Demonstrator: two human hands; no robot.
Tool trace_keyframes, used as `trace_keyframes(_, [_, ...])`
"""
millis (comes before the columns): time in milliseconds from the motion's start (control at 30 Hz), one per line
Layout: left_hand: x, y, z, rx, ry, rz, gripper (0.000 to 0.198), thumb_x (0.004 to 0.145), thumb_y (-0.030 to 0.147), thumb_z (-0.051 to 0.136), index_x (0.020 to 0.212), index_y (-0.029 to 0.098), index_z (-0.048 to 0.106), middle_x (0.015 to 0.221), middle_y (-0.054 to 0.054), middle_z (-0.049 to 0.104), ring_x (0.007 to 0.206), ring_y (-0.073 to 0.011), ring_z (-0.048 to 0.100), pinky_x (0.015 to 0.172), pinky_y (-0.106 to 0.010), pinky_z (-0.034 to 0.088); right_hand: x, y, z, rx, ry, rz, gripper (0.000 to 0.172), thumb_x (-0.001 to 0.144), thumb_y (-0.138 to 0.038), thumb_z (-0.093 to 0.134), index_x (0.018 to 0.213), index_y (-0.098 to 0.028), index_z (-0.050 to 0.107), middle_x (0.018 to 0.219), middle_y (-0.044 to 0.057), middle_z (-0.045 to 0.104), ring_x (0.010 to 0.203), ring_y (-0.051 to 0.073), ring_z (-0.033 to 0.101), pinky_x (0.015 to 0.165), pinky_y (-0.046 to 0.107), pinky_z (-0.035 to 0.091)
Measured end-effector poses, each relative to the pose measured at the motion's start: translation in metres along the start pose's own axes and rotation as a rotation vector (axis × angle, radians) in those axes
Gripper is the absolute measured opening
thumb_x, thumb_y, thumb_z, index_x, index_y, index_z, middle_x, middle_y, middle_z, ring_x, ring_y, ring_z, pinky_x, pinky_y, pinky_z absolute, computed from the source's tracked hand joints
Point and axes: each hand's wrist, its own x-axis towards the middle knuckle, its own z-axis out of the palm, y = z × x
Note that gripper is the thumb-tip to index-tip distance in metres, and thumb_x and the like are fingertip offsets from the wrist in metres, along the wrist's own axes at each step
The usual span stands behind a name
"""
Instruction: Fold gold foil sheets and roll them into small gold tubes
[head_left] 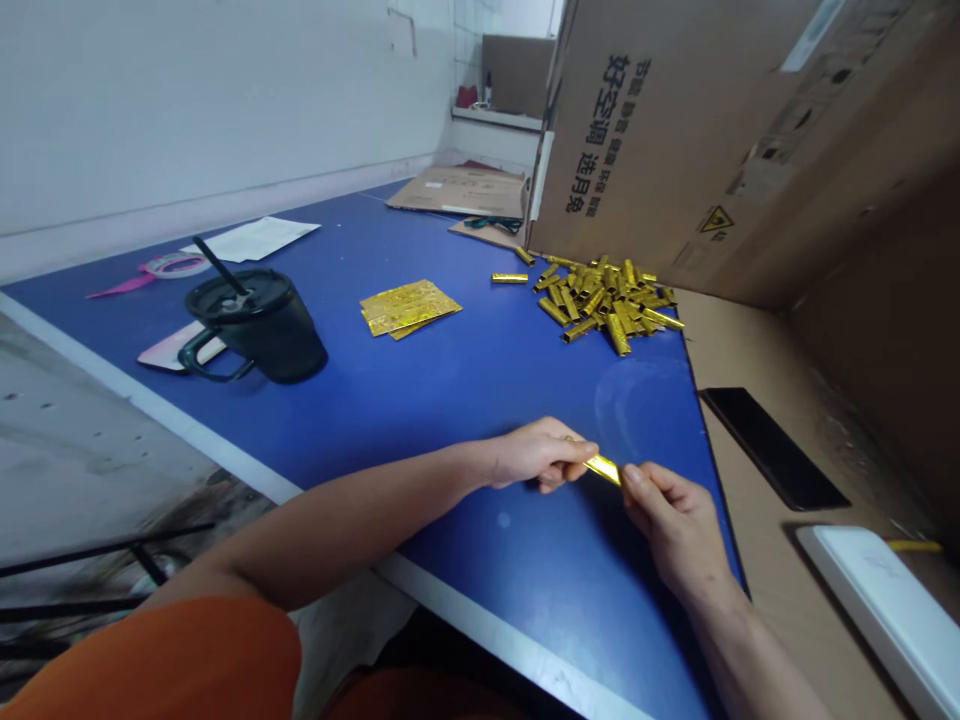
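Between my two hands is a narrow folded strip of gold paper (603,468), held above the blue table (465,400). My left hand (544,455) pinches its left end between thumb and fingers. The right end is gripped by my right hand (670,515), thumb on top. Beyond my hands lies a heap of similar small gold folded pieces (600,300), with a single one (510,278) apart to its left. A short stack of flat gold paper sheets (411,306) rests farther left.
A dark lidded mug (277,330) with a straw stands at left, beside pink tape (176,265) and white paper (255,238). A large cardboard box (660,130) walls off the back right. On cardboard at right lie a black slab (776,445) and a white device (885,610).
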Motion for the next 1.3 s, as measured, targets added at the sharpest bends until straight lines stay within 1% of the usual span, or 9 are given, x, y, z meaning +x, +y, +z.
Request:
trace_keyframes(133, [-0.003, 0.002, 0.001, -0.036, -0.100, -0.036, 0.034, 0.081, 0.038, 0.046, 0.056, 0.016, 0.044, 0.038, 0.008, 0.027, 0.036, -0.0053, 0.024, 0.042, -0.022, 0.028, 0.002, 0.003, -0.006, 0.075, 0.036, 0.023, 0.038, 0.074, -0.044, 0.056, 0.049, -0.018, 0.044, 0.042, -0.007, 0.029, 0.040, 0.006, 0.022, 0.040, 0.023, 0.014])
trace_keyframes(233, [-0.002, 0.001, 0.006, -0.062, -0.069, 0.014, 0.034, 0.082, 0.039, 0.044, 0.057, 0.016, 0.041, 0.040, 0.009, 0.025, 0.037, -0.0051, 0.023, 0.043, -0.022, 0.027, 0.003, 0.003, -0.007, 0.175, 0.015, -0.004, 0.041, 0.074, -0.050, 0.051, 0.050, -0.019, 0.041, 0.042, -0.006, 0.029, 0.040, 0.007, 0.022, 0.040, 0.023, 0.015])
trace_keyframes(400, [0.000, -0.002, 0.016, -0.029, 0.010, 0.000, 0.036, 0.082, 0.043, 0.043, 0.057, 0.016, 0.039, 0.038, 0.010, 0.026, 0.036, -0.0045, 0.022, 0.041, -0.021, 0.026, 0.001, 0.002, 0.001, 0.166, -0.249, -0.002, 0.051, 0.069, -0.065, 0.045, 0.048, -0.019, 0.040, 0.042, -0.006, 0.029, 0.039, 0.007, 0.021, 0.039, 0.024, 0.014])
trace_keyframes(567, [0.000, -0.005, 0.016, 0.012, -0.014, -0.002, 0.040, 0.077, 0.050, 0.047, 0.057, 0.016, 0.039, 0.039, 0.010, 0.029, 0.036, -0.0044, 0.024, 0.041, -0.020, 0.026, 0.001, -0.003, 0.007, 0.162, -0.127, 0.093, 0.050, 0.076, -0.057, 0.043, 0.045, -0.019, 0.037, 0.041, -0.006, 0.026, 0.040, 0.007, 0.020, 0.041, 0.024, 0.015])
trace_keyframes(700, [0.000, -0.006, 0.011, -0.020, -0.020, -0.024, 0.045, 0.079, 0.056, 0.039, 0.058, 0.016, 0.040, 0.037, 0.009, 0.029, 0.035, -0.0049, 0.024, 0.041, -0.021, 0.027, 0.003, -0.005, 0.003, 0.118, -0.084, 0.121, 0.049, 0.075, -0.056, 0.046, 0.045, -0.019, 0.038, 0.042, -0.006, 0.026, 0.040, 0.006, 0.020, 0.040, 0.023, 0.014])
trace_keyframes(867, [0.000, -0.004, 0.009, 0.003, 0.013, 0.015, 0.042, 0.081, 0.050, 0.039, 0.056, 0.016, 0.039, 0.037, 0.009, 0.026, 0.035, -0.0047, 0.023, 0.041, -0.020, 0.027, 0.005, -0.001, -0.004, 0.160, -0.059, 0.113, 0.048, 0.078, -0.054, 0.043, 0.045, -0.019, 0.036, 0.041, -0.006, 0.025, 0.039, 0.007, 0.020, 0.039, 0.024, 0.015])
trace_keyframes(1000, [-0.001, -0.003, 0.010, 0.019, 0.030, 0.002, 0.044, 0.082, 0.052, 0.036, 0.057, 0.016, 0.042, 0.036, 0.009, 0.031, 0.034, -0.0045, 0.026, 0.040, -0.020, 0.028, 0.005, 0.000, -0.005, 0.151, -0.062, 0.109, 0.047, 0.077, -0.053, 0.045, 0.046, -0.019, 0.038, 0.041, -0.006, 0.026, 0.039, 0.007, 0.021, 0.039, 0.024, 0.015])
trace_keyframes(1100, [-0.001, -0.003, 0.011, 0.054, 0.025, -0.002, 0.042, 0.079, 0.051, 0.043, 0.056, 0.016, 0.042, 0.036, 0.009, 0.031, 0.034, -0.0040, 0.026, 0.039, -0.019, 0.026, 0.005, -0.002, -0.005, 0.150, -0.074, 0.120, 0.047, 0.076, -0.053, 0.047, 0.045, -0.018, 0.039, 0.041, -0.006, 0.027, 0.039, 0.007, 0.021, 0.039, 0.024, 0.015])
trace_keyframes(1300, [0.001, -0.009, 0.016, 0.047, 0.091, 0.040, 0.037, 0.082, 0.041, 0.041, 0.056, 0.015, 0.043, 0.036, 0.009, 0.032, 0.034, -0.0040, 0.027, 0.039, -0.019, 0.028, 0.001, -0.004, 0.004, 0.277, -0.227, 0.035, 0.057, 0.073, -0.068, 0.033, 0.042, -0.020, 0.037, 0.038, -0.006, 0.027, 0.038, 0.007, 0.021, 0.040, 0.025, 0.016])
